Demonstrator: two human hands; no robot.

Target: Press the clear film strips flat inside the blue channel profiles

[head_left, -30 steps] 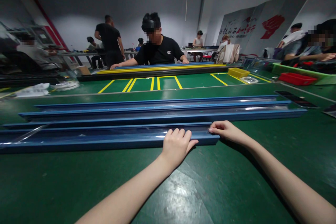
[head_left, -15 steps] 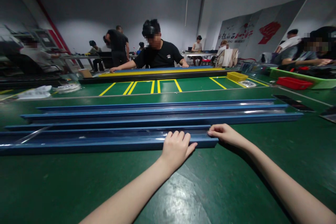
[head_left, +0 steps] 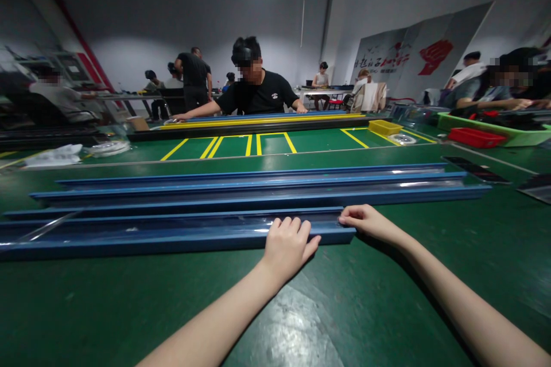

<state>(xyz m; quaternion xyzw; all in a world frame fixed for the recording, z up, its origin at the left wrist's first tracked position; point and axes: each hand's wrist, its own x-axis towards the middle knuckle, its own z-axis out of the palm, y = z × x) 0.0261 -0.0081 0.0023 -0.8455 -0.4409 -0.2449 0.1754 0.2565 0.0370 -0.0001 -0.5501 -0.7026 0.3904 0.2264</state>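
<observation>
A long blue channel profile (head_left: pixel 193 243) lies nearest to me on the green table, with shiny clear film (head_left: pixel 51 226) in its trough. My left hand (head_left: pixel 287 245) is closed over its front wall near the right end, fingers curled inside and thumb out to the right. At that end, my right hand (head_left: pixel 361 221) is in a pinch, thumb and forefinger together at the channel's opening. Whatever lies between these fingertips is too small to make out. Just behind stand more blue channels (head_left: pixel 258 202), parallel to the near one and reaching farther right.
A dark flat phone-like object (head_left: pixel 476 170) lies at the right ends of the rear channels. Across the table (head_left: pixel 172 309), a person in black (head_left: pixel 262 92) handles yellow and blue strips (head_left: pixel 267 120). Yellow (head_left: pixel 384 127), red (head_left: pixel 476 137) and green trays (head_left: pixel 520 136) stand at the right.
The view has shifted slightly. Both my hands keep the same grip at the near channel's right end. Across the table, the other person's hand on the left has moved a little farther left.
</observation>
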